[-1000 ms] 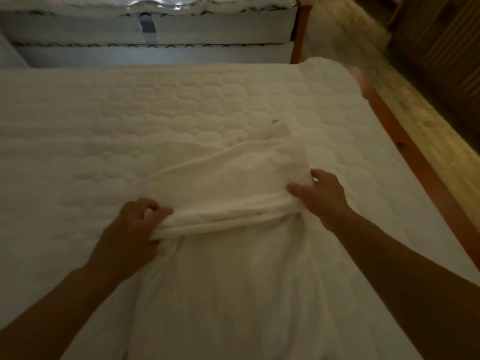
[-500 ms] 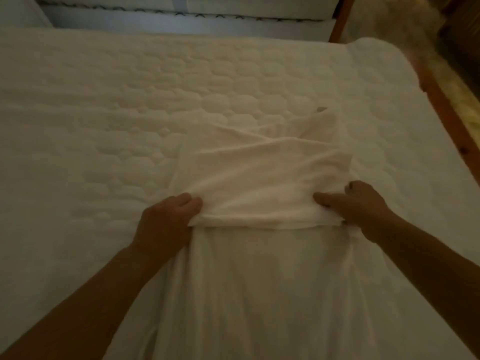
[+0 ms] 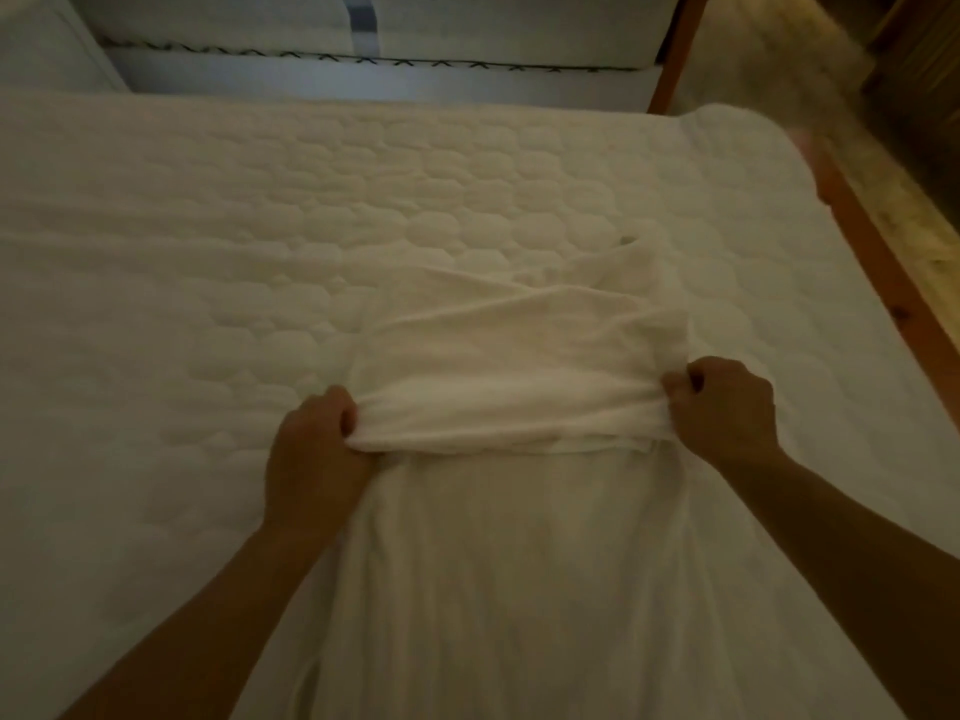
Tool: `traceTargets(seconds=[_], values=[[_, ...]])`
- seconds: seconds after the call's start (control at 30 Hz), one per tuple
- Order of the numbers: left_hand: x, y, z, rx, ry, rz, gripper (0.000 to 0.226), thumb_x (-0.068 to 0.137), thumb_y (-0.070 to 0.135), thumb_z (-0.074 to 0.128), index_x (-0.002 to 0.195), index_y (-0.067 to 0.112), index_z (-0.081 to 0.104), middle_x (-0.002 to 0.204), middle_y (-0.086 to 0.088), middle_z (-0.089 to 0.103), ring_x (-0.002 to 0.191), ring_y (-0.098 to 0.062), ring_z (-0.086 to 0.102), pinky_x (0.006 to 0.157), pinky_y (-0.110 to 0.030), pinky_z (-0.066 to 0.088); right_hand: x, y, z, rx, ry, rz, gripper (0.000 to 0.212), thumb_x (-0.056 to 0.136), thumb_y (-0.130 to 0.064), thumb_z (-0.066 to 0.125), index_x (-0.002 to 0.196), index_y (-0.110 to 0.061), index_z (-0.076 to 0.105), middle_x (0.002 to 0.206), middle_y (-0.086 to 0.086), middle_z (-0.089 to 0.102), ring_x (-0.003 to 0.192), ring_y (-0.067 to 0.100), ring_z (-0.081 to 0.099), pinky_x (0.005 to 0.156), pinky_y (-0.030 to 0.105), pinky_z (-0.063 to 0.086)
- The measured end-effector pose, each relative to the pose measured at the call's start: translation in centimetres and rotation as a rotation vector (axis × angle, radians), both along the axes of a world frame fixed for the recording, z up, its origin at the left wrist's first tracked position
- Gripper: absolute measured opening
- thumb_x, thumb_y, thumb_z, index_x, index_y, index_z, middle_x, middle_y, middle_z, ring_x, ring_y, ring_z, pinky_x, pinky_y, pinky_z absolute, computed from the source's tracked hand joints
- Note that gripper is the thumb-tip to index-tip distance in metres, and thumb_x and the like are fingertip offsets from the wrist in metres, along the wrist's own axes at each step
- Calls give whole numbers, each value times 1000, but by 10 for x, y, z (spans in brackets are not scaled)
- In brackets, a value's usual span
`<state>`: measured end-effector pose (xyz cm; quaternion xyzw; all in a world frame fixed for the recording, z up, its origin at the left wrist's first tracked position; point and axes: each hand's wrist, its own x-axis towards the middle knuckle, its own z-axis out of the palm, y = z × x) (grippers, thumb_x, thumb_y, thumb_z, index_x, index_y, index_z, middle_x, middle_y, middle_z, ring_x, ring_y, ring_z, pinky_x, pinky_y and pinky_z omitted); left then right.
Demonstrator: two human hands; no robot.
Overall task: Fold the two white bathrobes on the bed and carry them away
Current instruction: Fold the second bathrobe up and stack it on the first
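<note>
One white bathrobe [image 3: 509, 563] lies lengthwise on the quilted bed [image 3: 260, 226], running from the middle down to the near edge. Its far part is folded back towards me into a thick band across the robe. My left hand [image 3: 317, 449] grips the left end of that folded edge. My right hand [image 3: 727, 407] grips the right end, fingers curled around the cloth. The fold is slightly lifted between my hands. I see no second bathrobe in this view.
A wooden bed rail [image 3: 893, 283] runs along the right side, with light floor [image 3: 779, 59] beyond it. Stacked mattresses [image 3: 374, 49] stand past the far edge of the bed. Dark wooden furniture [image 3: 924, 65] fills the top right corner.
Both hands kept hold of the folded edge and bunched it tighter, fingers curling further around the cloth. The view shifted slightly, with the robe now lower and more to the right.
</note>
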<state>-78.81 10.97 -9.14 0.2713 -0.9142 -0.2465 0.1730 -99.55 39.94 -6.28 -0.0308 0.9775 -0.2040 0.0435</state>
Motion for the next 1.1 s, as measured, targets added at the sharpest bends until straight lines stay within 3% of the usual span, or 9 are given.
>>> traceTargets(seconds=[0.17, 0.3, 0.37, 0.43, 0.5, 0.63, 0.77, 0.93, 1.1], values=[[-19, -10, 15, -46, 228, 292, 31, 60, -2, 69, 71, 13, 44, 68, -9, 46, 63, -27, 42, 58, -33, 21, -12, -12, 9, -2, 147, 58, 33, 97, -27, 56, 69, -8, 58, 68, 8, 55, 68, 29, 52, 69, 31, 35], [-3, -12, 1, -421, -140, -215, 38, 53, 6, 73, 84, 13, 53, 79, -13, 53, 70, -37, 54, 54, -37, 39, -16, -6, 3, 55, -22, 4, 30, 93, -25, 59, 69, -7, 60, 77, 17, 62, 85, 38, 64, 71, 30, 38], [-4, -15, 19, -222, -342, -313, 32, 60, 14, 68, 80, 25, 46, 83, -2, 52, 79, -33, 55, 58, -35, 43, -9, -11, 5, 90, -68, -45, 20, 92, -21, 58, 98, -3, 65, 108, 24, 65, 105, 42, 61, 80, 35, 42], [-22, -27, 49, -1, -652, -382, 27, 72, 34, 72, 84, 36, 48, 96, 5, 56, 88, -20, 55, 68, -31, 44, -1, -26, 13, 94, -11, -67, 52, 90, -18, 59, 139, -5, 46, 141, 24, 46, 126, 42, 46, 100, 43, 40], [-50, -28, 73, -6, -778, -372, 31, 80, 52, 73, 103, 37, 59, 109, 7, 60, 95, -14, 55, 78, -29, 45, 9, -52, 22, 2, 168, 39, 69, 92, -23, 58, 153, -11, 28, 156, 18, 30, 140, 38, 32, 113, 47, 28], [-117, -1, 59, -393, -160, -344, 36, 99, 30, 47, 133, 24, 57, 135, -7, 59, 119, -31, 57, 96, -44, 48, 11, -116, 12, 59, 187, 478, 69, 99, -47, 44, 158, -22, 16, 165, 10, 17, 152, 27, 15, 123, 46, 10], [-167, -16, 11, -420, -303, -330, 45, 100, 28, 43, 145, 24, 48, 145, -7, 53, 134, -29, 48, 110, -45, 37, -4, -102, -38, 243, 112, 396, 84, 92, -75, 21, 158, -31, -8, 168, 8, -9, 154, 25, -9, 122, 55, -6], [-206, -53, 2, -193, -176, -96, 22, 92, 38, 60, 107, 28, 72, 116, -6, 63, 115, -34, 53, 96, -47, 34, -5, -95, -72, 222, 199, 335, 88, 91, -75, 24, 160, -27, -3, 167, 13, -7, 154, 28, -5, 121, 58, -4], [-192, -24, -27, -532, -165, -55, 31, 88, 18, 59, 116, 26, 66, 115, -10, 59, 104, -35, 53, 85, -46, 33, -10, -98, -73, 231, 203, 341, 89, 91, -74, 24, 160, -23, 1, 167, 15, -3, 155, 28, -2, 120, 60, 0]])
